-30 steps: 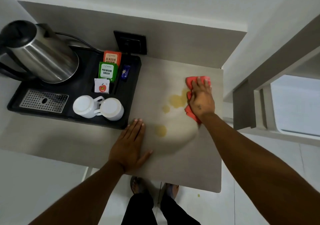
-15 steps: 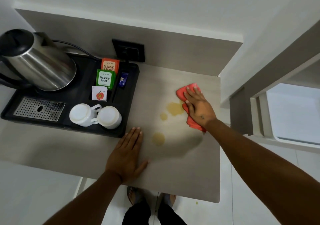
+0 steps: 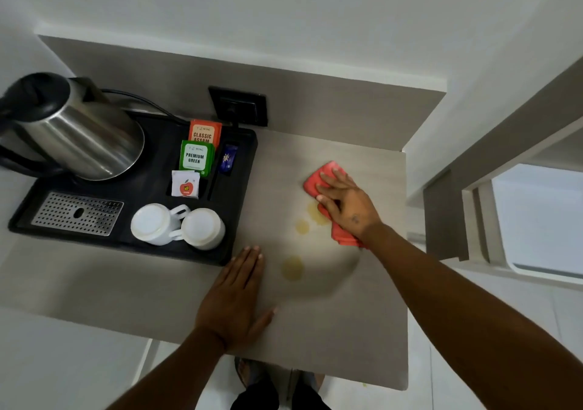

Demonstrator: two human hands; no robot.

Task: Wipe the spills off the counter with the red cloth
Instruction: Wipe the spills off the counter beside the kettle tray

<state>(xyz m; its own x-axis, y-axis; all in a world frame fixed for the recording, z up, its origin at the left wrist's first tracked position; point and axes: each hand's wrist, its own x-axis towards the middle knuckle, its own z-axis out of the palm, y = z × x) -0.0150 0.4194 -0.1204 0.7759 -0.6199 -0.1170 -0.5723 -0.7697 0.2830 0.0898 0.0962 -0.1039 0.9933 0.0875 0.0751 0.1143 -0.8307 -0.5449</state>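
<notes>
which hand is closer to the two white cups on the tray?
Left. The left hand lies flat on the counter just in front of the tray, near the white cups. The right hand presses the red cloth farther right, past the spills.

- Soft, even indoor light, moderately bright on the white walls.
- A blurred dark shadow lies on the counter [image 3: 331, 330] between the two arms.
- The steel kettle [image 3: 79, 135] shows pale reflections.
- Wide-angle bending slants the edges.
- Slight overall softness; packet lettering is still readable.
</notes>
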